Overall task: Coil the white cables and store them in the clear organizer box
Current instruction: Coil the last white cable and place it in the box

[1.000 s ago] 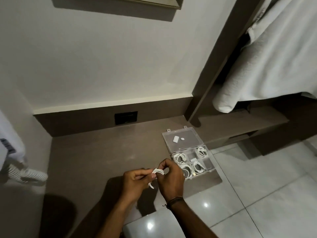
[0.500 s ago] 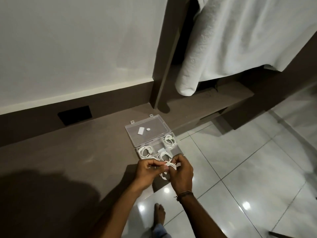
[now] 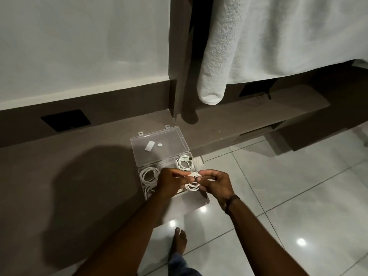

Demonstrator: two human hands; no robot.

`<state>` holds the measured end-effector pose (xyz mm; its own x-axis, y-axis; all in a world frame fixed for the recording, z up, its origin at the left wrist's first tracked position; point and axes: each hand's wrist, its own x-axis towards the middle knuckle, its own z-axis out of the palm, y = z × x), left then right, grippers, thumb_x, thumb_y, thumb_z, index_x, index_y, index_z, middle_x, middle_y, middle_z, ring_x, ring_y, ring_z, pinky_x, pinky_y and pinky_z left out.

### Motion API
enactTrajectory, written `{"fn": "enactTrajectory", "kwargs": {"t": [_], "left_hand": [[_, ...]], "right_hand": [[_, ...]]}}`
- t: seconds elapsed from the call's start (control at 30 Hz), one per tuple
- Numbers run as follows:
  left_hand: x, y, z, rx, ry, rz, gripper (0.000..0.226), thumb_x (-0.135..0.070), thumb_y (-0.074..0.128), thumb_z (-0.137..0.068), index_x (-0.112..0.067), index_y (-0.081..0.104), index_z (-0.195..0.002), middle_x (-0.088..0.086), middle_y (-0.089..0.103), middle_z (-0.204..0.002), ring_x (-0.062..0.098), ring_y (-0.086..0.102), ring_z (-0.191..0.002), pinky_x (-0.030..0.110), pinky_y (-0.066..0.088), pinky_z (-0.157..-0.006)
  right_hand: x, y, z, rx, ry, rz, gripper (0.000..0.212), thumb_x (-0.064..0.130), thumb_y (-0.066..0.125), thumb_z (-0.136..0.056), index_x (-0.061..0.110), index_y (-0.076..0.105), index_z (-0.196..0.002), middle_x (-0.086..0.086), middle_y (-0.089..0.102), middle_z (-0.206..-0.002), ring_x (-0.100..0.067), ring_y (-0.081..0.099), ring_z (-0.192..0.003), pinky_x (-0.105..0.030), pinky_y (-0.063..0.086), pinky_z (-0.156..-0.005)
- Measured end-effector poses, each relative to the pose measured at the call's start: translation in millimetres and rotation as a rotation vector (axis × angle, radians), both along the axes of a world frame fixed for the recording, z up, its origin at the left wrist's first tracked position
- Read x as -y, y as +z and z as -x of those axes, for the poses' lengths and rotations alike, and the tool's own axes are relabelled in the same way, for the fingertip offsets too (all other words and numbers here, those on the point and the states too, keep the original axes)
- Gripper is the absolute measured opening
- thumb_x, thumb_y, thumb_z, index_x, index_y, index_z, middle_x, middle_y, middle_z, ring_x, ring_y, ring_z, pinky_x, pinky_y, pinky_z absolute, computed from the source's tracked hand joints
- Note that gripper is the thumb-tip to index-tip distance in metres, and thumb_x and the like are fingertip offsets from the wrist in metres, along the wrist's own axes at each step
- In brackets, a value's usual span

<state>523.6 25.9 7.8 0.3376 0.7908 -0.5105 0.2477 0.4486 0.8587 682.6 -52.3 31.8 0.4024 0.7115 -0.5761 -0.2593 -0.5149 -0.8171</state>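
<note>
A clear organizer box [image 3: 137, 169] lies open at the corner of a brown counter, its lid [image 3: 171, 139] folded back with two small white bits on it. Coiled white cables fill its compartments: one at back right [image 3: 184, 162], one at left [image 3: 148, 174]. Just above the box's front part, my left hand [image 3: 169, 183] and my right hand [image 3: 216, 183] both pinch a small coiled white cable [image 3: 192, 183] held between them. The hands hide the box's front compartments.
A white towel [image 3: 258, 42] hangs over the lower shelf [image 3: 258, 114] at the right. A dark socket plate [image 3: 65, 120] sits in the counter's back panel. Glossy floor tiles [image 3: 288, 196] lie to the right, and my bare foot [image 3: 179, 242] stands below the counter edge.
The view has swung right and down. Both hands have carried the coiled cable forward, from in front of the box to just over its front compartments.
</note>
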Motion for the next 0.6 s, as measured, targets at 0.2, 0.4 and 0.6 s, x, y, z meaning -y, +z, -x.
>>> {"fn": "enactTrajectory", "kwargs": {"t": [0.2, 0.4, 0.6], "left_hand": [[-7.6, -1.5, -15.0, -0.566, -0.123, -0.35, 0.026, -0.038, 0.091, -0.054, -0.026, 0.08, -0.074, -0.004, 0.079, -0.081, 0.016, 0.071, -0.078, 0.03, 0.058, -0.069], [-2.5, 0.5, -27.6, -0.876, -0.299, -0.594, 0.014, -0.034, 0.075, -0.079, -0.022, 0.078, -0.085, 0.003, 0.077, -0.086, 0.021, 0.073, -0.084, 0.029, 0.051, -0.066], [9.0, 9.9, -37.9, -1.124, -0.567, -0.768, 0.018, -0.01, 0.057, -0.093, -0.016, 0.07, -0.082, 0.004, 0.072, -0.081, 0.02, 0.071, -0.076, 0.031, 0.054, -0.058]], "right_hand": [[-19.6, -24.5, -0.6, 0.28, -0.002, 0.162, 0.02, 0.001, 0.093, -0.07, 0.011, 0.082, -0.083, -0.009, 0.079, -0.072, -0.025, 0.073, -0.068, -0.04, 0.063, -0.073], [-28.2, -23.7, 11.0, 0.789, 0.236, 0.247, 0.015, 0.02, 0.09, -0.071, 0.025, 0.082, -0.083, -0.001, 0.082, -0.088, -0.028, 0.075, -0.085, -0.036, 0.06, -0.079], [-29.5, -23.7, 20.6, 1.221, 0.577, 0.231, 0.006, 0.015, 0.081, -0.082, 0.02, 0.079, -0.082, -0.006, 0.074, -0.09, -0.033, 0.067, -0.096, -0.037, 0.053, -0.065]]}}
